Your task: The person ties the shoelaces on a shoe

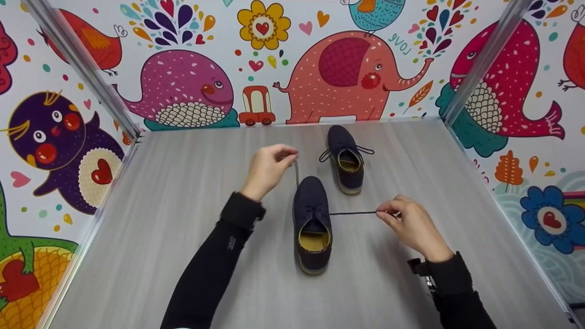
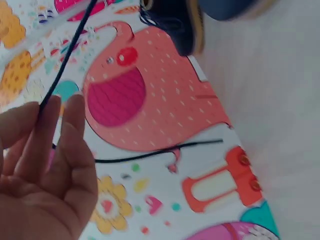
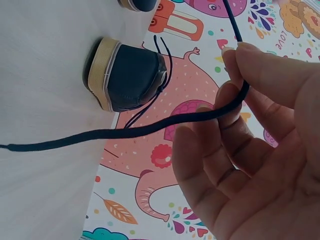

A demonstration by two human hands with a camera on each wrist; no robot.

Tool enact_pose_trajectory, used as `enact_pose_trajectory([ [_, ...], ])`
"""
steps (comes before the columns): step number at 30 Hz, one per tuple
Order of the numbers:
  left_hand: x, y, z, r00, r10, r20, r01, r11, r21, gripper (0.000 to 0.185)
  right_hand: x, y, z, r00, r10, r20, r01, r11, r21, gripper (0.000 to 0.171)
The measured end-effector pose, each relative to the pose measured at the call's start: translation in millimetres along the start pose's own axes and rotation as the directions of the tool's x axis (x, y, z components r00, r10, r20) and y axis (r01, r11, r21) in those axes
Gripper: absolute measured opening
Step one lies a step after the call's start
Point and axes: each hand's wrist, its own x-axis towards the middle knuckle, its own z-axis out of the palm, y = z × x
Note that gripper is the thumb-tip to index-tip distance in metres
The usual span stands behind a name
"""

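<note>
Nearest, a navy lace-up shoe point(image 1: 302, 218) stands on the grey table point(image 1: 183, 219), toe pointing away. To its right, the right hand point(image 1: 408, 223) pinches the right lace point(image 1: 352, 213), stretched out sideways; by the toe, the left hand point(image 1: 269, 169) pinches the raised left lace point(image 1: 297, 173). Beyond stands a matching shoe point(image 1: 339, 137), before a wall printed with a coral elephant point(image 1: 338, 96).

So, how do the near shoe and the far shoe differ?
The near shoe has no bow, its laces pinched by the left hand and right hand; the far shoe looks tied in one. The near shoe points nearly straight at the back wall; the far shoe slants slightly left. Both are dark blue, yellowish inside.
</note>
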Motion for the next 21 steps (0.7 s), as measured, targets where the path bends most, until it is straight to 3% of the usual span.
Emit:
enact_pose_trajectory([
  [2, 10.6, 11.8, 14.9, 0.991, 0.091, 0.102, -0.096, 0.994, 0.043, 0.012, -1, 0, -1, 1.000, -0.004, 0.017, 0.004, 1.000, -0.004, 0.003],
  [3, 15.1, 16.6, 22.3, 0.978, 0.134, 0.159, -0.145, 0.988, 0.061, 0.012, -1, 0, -2, 1.000, -0.005, 0.027, 0.005, 1.000, -0.006, 0.003],
  [6, 25.9, 26.9, 43.9, 0.925, 0.212, 0.315, -0.246, 0.967, 0.071, 0.011, -2, 0, -4, 0.999, -0.001, 0.051, 0.002, 1.000, -0.019, 0.005],
  [11, 34.2, 32.1, 77.0, 0.847, 0.201, 0.492, -0.271, 0.960, 0.075, 0.011, -5, -1, -8, 0.996, 0.023, 0.089, -0.020, 0.999, -0.028, 0.005],
  [14, 33.2, 30.9, 91.3, 0.782, 0.185, 0.596, -0.304, 0.947, 0.104, 0.014, -7, -1, -10, 0.990, 0.042, 0.134, -0.037, 0.999, -0.033, 0.007],
  [16, 30.9, 28.5, 96.6, 0.752, 0.177, 0.634, -0.333, 0.933, 0.135, 0.016, -9, 0, -12, 0.987, 0.053, 0.151, -0.047, 0.998, -0.046, 0.009],
  [18, 28.2, 25.4, 97.5, 0.758, 0.176, 0.628, -0.345, 0.926, 0.156, 0.017, -10, 2, -14, 0.987, 0.061, 0.146, -0.053, 0.997, -0.063, 0.008],
  [21, 24.2, 17.5, 92.0, 0.820, 0.172, 0.546, -0.313, 0.933, 0.176, 0.015, -11, 4, -18, 0.992, 0.064, 0.109, -0.054, 0.994, -0.094, 0.007],
])
